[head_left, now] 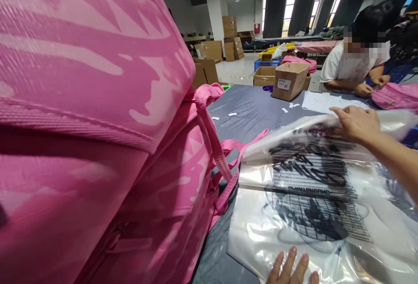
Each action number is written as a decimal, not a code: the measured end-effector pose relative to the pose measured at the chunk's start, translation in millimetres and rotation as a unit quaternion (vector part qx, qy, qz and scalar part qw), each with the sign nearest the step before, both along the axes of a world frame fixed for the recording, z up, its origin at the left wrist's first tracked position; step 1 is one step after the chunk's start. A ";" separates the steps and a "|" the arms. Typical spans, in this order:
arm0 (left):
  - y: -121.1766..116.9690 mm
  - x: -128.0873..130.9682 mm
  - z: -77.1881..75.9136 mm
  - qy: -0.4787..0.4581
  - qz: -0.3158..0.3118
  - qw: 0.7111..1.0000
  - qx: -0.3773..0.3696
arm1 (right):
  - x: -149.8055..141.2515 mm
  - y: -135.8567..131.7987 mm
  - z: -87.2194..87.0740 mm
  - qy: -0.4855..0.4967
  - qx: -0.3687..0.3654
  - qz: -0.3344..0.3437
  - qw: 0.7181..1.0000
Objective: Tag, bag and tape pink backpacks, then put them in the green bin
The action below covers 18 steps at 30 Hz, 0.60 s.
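Observation:
A large clear plastic bag [251, 214] with black printing lies in front of me on the right. My left hand [290, 271] rests on its near part, fingers spread, cut off by the bottom of the picture. At the bag's far edge, my right hand [359, 125] holds the plastic, index finger stretched to the left and the other fingers bent. Pink patterned backpacks [176, 179] fill the left side close to me. Their pink straps [225, 166] hang towards the bag, and one strap end reaches its left edge.
The table has a dark grey cover [241, 101] with small white slips [232, 114] on it. A cardboard box [290, 81] and white sheets [329, 101] stand or lie farther back. Across the table a person [346, 66] handles a pink bag [395, 96].

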<state>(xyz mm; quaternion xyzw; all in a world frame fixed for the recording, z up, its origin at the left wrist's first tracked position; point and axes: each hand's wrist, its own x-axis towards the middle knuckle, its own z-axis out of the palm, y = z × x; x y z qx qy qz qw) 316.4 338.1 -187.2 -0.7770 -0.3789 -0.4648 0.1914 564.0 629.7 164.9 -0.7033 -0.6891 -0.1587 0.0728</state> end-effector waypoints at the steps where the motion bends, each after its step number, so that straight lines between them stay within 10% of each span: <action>1: 0.4 -3.4 3.1 0.020 -0.010 1.000 -0.005 | -2.7 9.6 -1.9 0.002 0.027 -0.011 1.000; 5: 3.0 -20.9 30.7 0.028 -0.031 0.999 -0.023 | -42.7 -40.8 -45.9 0.004 0.066 0.084 0.994; 10: 1.7 -57.8 106.2 0.142 -0.188 0.930 -0.281 | -71.5 -243.6 -111.0 0.016 -0.040 0.361 0.932; 14: 8.8 -67.4 172.2 0.144 -0.228 0.844 -0.464 | -36.1 -371.4 -134.0 0.110 -0.143 0.160 0.970; 18: -10.0 -68.9 211.8 0.040 -0.194 0.892 -0.406 | -15.1 -438.2 -152.7 0.125 -0.187 0.139 0.964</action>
